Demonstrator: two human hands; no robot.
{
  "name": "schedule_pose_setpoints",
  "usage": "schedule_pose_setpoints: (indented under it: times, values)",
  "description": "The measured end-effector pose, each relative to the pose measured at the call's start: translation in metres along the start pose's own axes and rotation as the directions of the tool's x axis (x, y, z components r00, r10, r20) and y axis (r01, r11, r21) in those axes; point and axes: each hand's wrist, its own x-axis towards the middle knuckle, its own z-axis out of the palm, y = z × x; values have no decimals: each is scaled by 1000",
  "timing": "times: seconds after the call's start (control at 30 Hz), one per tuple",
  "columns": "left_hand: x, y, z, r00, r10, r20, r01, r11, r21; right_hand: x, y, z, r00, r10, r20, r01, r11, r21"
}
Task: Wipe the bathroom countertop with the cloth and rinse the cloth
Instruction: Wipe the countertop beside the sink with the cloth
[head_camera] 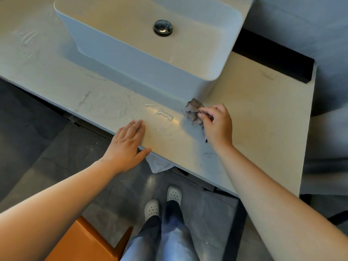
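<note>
A pale marbled countertop carries a white rectangular vessel basin with a dark round drain. A crumpled grey-brown cloth lies on the counter just in front of the basin's near right corner. My right hand grips the cloth with curled fingers. My left hand lies flat with straight fingers on the counter's front edge, thumb hooked along the rim. A small puddle of water glistens on the counter between the two hands.
Wet smear marks show on the counter left of the puddle. A pale piece of cloth or paper hangs below the counter edge. An orange object stands on the grey tiled floor at my left. My feet wear white clogs.
</note>
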Motion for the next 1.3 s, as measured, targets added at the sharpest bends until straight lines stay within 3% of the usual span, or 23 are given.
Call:
schedule_pose_setpoints:
  times: [0.13,0.33,0.53,0.67,0.87,0.97,1.1,1.3]
  values:
    - [0,3,0,1000,-15,-9,14,1000,-15,23,7,28,997,-73,39,75,996,-47]
    - [1,1,3,1000,-14,-21,13,999,-51,3,15,57,995,-95,-31,89,985,-148]
    - [0,0,1,1000,-17,-10,17,998,-55,-53,1,55,977,-180,112,193,974,-117]
    - [3,-5,-8,999,-6,32,9,994,-106,-90,1,37,926,-263,271,297,951,-91]
    - [4,-3,-19,995,-28,93,42,988,-150,-105,12,11,853,-290,433,417,878,-234]
    - [6,6,-30,990,-62,124,90,968,-235,-93,5,7,850,-280,447,372,919,-131]
    - [12,15,-66,981,-142,128,188,839,-511,-56,-23,-23,869,-164,467,162,986,45]
    - [38,44,-147,996,-54,75,91,725,-683,12,-74,-93,872,-224,436,135,965,225]
